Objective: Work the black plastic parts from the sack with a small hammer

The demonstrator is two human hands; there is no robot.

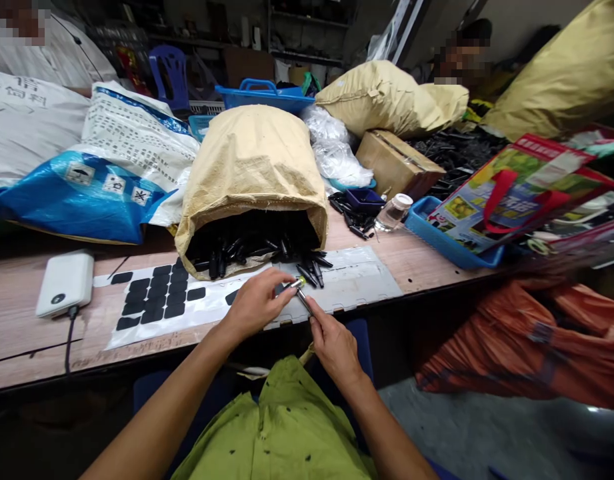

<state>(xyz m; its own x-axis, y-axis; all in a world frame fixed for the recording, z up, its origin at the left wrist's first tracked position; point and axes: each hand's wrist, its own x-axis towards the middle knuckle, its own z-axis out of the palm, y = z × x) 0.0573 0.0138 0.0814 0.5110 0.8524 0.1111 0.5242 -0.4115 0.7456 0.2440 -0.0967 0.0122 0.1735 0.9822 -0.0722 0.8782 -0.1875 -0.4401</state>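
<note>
The left hand (257, 303) is pinching the far end of a thin dark pen-like stick with a yellow-green tip (301, 292) between thumb and fingertips, closed tightly around it. The right hand (334, 343) is gripping the near end of the same stick, fingers curled shut on it; how much of the stick lies inside that grip is hard to tell from this angle. The stick is hanging just above the near edge of the wooden table (27, 333), over a clear plastic sheet (357, 280).

Just beyond the hands, a tan woven sack lying on its side (251, 167) is spilling black pen-shaped parts (251, 250) from its open mouth onto the sheet. To the left, a white backing sheet carrying black rounded square pads (157, 297) is lying flat, and further left a white power bank with a dark cable (65, 283) is sitting near the table edge. On the right, a blue plastic basket (437, 240) is holding a red-handled printed bag (517, 190), with a small clear jar (394, 212) beside it. A lime-green cloth (287, 427) is covering the person's lap.
</note>
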